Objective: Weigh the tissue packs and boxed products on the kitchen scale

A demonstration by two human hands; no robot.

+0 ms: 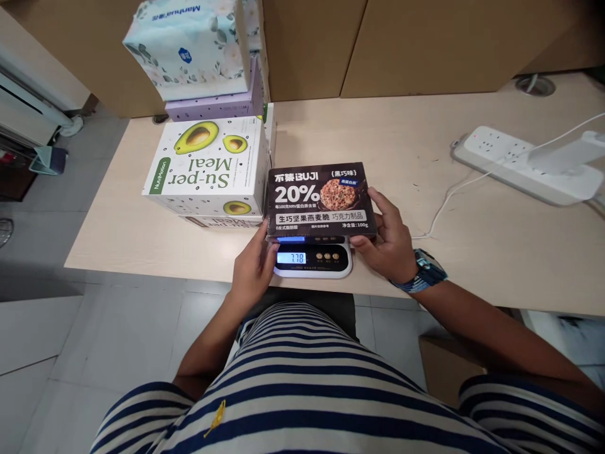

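A dark snack box [302,217] with "20%" printed on it is held by its two sides, over a small digital scale [340,268]. The scale's lit display reads 7.78, and most of its platform is hidden under the box. My left hand [255,261] grips the box's lower left corner, thumb at the near edge. On the right side, my right hand [390,243] has its fingers along the box's edge and its thumb at the near right corner. I cannot tell whether the box rests on the platform or is just above it.
Left of the snack box stand white avocado-printed boxes [205,167]. Behind them, a tissue pack [189,53] lies on a purple box [217,106]. A white power strip [529,165] with a cable [449,198] is at the right. Brown panels [307,50] line the table's [496,258] back.
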